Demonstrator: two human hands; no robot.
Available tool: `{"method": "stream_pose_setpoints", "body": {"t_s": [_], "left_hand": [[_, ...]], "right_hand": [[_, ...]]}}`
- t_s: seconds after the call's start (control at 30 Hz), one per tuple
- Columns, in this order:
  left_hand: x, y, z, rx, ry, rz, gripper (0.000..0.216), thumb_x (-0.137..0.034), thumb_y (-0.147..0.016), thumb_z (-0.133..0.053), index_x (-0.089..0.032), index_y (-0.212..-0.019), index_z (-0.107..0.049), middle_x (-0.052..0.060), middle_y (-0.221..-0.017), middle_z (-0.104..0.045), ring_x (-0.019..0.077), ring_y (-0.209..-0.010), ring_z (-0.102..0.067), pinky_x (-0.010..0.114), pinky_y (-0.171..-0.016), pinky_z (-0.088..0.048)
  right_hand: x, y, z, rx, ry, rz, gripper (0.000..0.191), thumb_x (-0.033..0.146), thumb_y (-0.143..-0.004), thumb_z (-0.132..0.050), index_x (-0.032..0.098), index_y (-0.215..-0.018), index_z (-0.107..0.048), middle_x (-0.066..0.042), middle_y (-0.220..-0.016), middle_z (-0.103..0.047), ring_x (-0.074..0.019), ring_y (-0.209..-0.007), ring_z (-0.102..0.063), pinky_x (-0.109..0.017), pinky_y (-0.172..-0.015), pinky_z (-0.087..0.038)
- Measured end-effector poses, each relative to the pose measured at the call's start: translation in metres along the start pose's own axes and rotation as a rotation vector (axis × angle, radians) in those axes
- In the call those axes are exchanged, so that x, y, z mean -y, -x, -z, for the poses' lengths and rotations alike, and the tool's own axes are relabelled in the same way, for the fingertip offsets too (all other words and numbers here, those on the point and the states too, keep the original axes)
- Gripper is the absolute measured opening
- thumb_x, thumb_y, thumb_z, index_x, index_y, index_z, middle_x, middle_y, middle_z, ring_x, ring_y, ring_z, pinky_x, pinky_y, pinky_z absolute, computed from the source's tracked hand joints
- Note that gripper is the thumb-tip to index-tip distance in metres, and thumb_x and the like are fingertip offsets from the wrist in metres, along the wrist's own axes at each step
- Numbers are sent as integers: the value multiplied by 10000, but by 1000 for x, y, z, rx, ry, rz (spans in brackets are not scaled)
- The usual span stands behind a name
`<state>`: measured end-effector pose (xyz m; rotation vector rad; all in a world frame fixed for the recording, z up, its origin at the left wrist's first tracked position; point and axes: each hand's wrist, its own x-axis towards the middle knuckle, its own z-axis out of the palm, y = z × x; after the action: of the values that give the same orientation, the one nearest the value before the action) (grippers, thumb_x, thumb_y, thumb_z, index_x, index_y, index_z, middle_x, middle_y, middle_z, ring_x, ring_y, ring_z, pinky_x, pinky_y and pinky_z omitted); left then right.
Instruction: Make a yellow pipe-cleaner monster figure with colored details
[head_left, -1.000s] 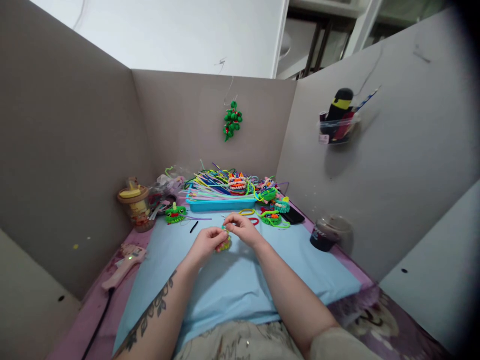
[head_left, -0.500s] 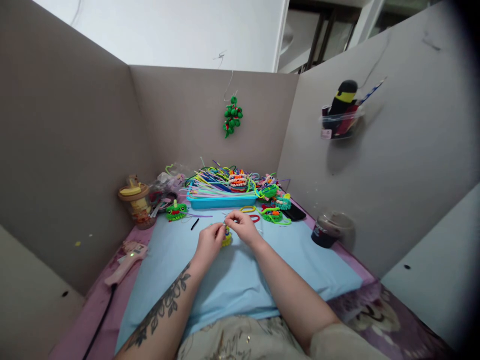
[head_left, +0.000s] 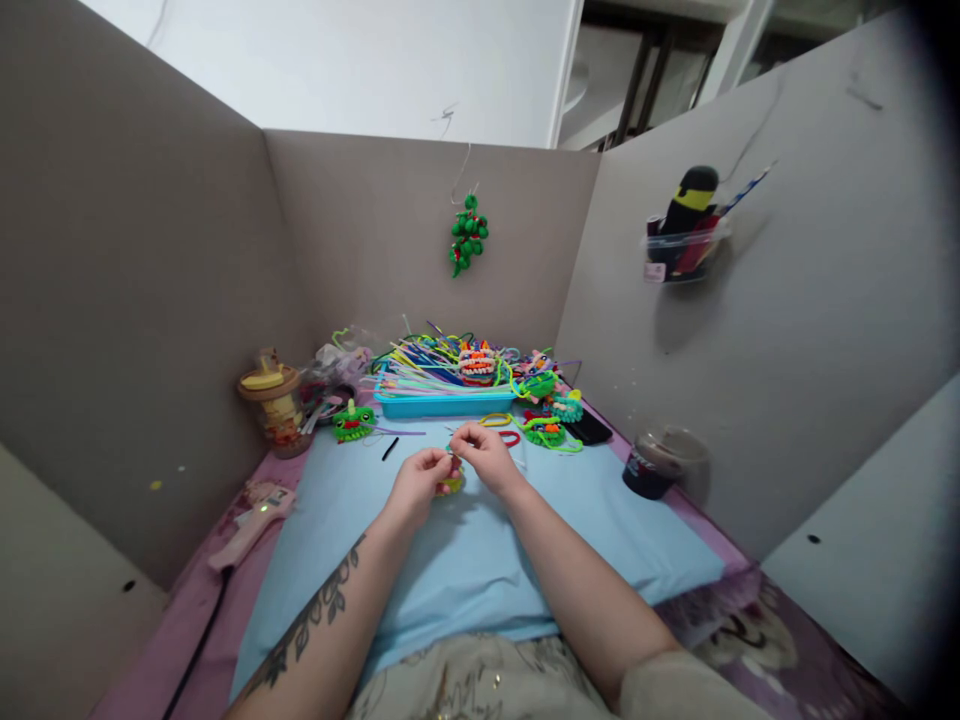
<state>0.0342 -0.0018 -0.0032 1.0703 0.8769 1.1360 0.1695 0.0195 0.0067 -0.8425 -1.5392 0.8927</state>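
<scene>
Over the middle of the blue cloth, my left hand (head_left: 421, 480) is closed around a small yellow pipe-cleaner piece (head_left: 452, 485), most of it hidden by the fingers. My right hand (head_left: 481, 452) pinches at the top of the same piece, its fingertips close against those of the left. A bit of teal or red shows between the fingers, too small to make out. Just beyond the hands lie a red loop (head_left: 511, 438) and a yellow loop (head_left: 495, 420) of pipe cleaner. To their left is a short black stick (head_left: 390, 449).
A blue tray (head_left: 442, 406) heaped with pipe cleaners stands at the back. Beside it are a green frog-like piece (head_left: 352, 424), a lidded cup (head_left: 271, 408) and a phone (head_left: 589, 428). A glue gun (head_left: 253, 525) lies left; a dark tub (head_left: 651, 465) stands right. Grey panels enclose three sides.
My left hand has turned a little, its fingers now wrapping further over the yellow piece. The right hand keeps its pinch in nearly the same place.
</scene>
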Motion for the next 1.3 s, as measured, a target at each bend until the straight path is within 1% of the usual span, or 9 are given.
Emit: {"method": "stream_pose_setpoints", "body": {"t_s": [0.13,0.27,0.47,0.67,0.87,1.0,1.1,1.17,1.3], "left_hand": [[1,1,1,-11,23,38,310,-364,-586,-742,-129,-615,-542,31,-627,-604,94,-546,-526,173,-440,-336],[0,1,0,-11,7,47,325,-403,-605,-728,-119,-694,-598,39,-653,-608,94,-564,-533,167,-432,-323],[-2,1,-1,22,-26,73,378,-435,-614,-716,-99,-771,-644,48,-649,-604,100,-563,-538,168,-423,-314],[-3,2,0,66,14,107,379,-418,-635,-712,-96,-822,-644,51,-689,-599,80,-554,-513,155,-410,-286],[-5,3,1,156,54,118,248,-332,-668,-682,-95,-675,-610,16,-576,-525,50,-471,-428,156,-382,-237],[-8,4,1,221,49,110,175,-256,-660,-658,-92,-650,-600,13,-550,-503,52,-462,-409,156,-368,-222],[-11,5,-1,234,34,108,146,-228,-645,-651,-92,-637,-597,19,-553,-509,59,-471,-415,160,-362,-214],[-13,6,-2,239,42,116,141,-223,-640,-651,-94,-630,-595,22,-566,-516,59,-476,-420,163,-364,-214],[-13,6,-4,217,95,118,151,-235,-625,-668,-104,-633,-594,26,-610,-535,58,-486,-437,169,-375,-223]], "right_hand": [[0,-1,1,34,-20,-21,207,352,-761,-575,154,-737,-626,-5,-654,-564,-123,-616,-517,-237,-583,-408],[-2,-2,5,19,-50,-34,252,369,-772,-559,157,-874,-649,-24,-740,-596,-130,-675,-528,-243,-614,-417],[-5,-4,6,44,-103,-80,202,353,-701,-631,160,-665,-582,20,-602,-530,-111,-567,-492,-234,-560,-400],[-7,-6,8,17,-127,-99,210,345,-684,-645,159,-630,-562,37,-580,-488,-93,-551,-432,-225,-554,-357],[-9,-7,9,131,-222,-135,250,373,-666,-669,165,-646,-532,56,-554,-441,-67,-484,-347,-203,-465,-262],[-15,-6,11,230,-354,-177,286,399,-664,-676,168,-665,-507,75,-516,-379,-52,-436,-268,-195,-421,-173],[-16,-5,10,267,-423,-212,316,412,-647,-692,168,-647,-491,73,-523,-372,-48,-430,-255,-193,-416,-153],[-15,-4,8,252,-440,-216,338,426,-627,-704,170,-632,-484,67,-539,-381,-49,-437,-269,-192,-417,-170],[-14,-4,3,129,-420,-228,392,499,-598,-700,186,-622,-465,60,-541,-388,-62,-442,-297,-195,-416,-218]]}}
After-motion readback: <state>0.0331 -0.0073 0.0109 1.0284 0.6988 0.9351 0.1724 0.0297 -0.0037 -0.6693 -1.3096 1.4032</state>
